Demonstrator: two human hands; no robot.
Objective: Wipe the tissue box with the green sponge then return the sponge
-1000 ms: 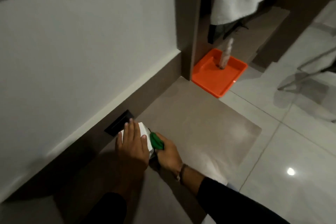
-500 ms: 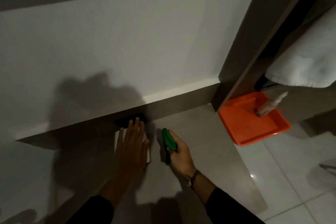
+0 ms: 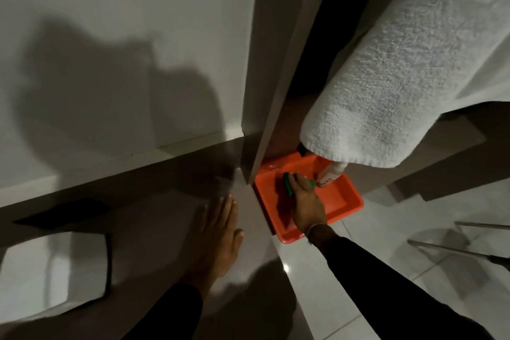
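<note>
The white tissue box (image 3: pixel 52 270) sits on the brown surface at the lower left, with no hand on it. My left hand (image 3: pixel 218 237) lies flat and open on that surface, well to the right of the box. My right hand (image 3: pixel 305 201) reaches into the orange tray (image 3: pixel 345 201) and is shut on the green sponge (image 3: pixel 288 183), which shows at my fingertips low over the tray floor. Most of the sponge is hidden under my fingers.
A bottle (image 3: pixel 329 175) leans in the tray's far corner, just right of the sponge. A white towel (image 3: pixel 408 69) hangs over the tray. A brown vertical panel (image 3: pixel 273 91) stands left of the tray. Metal legs (image 3: pixel 469 251) cross the tiled floor at right.
My right hand carried the sponge from beside the tissue box over to the orange tray. My left hand came off the box and rests on the surface. The view swung right.
</note>
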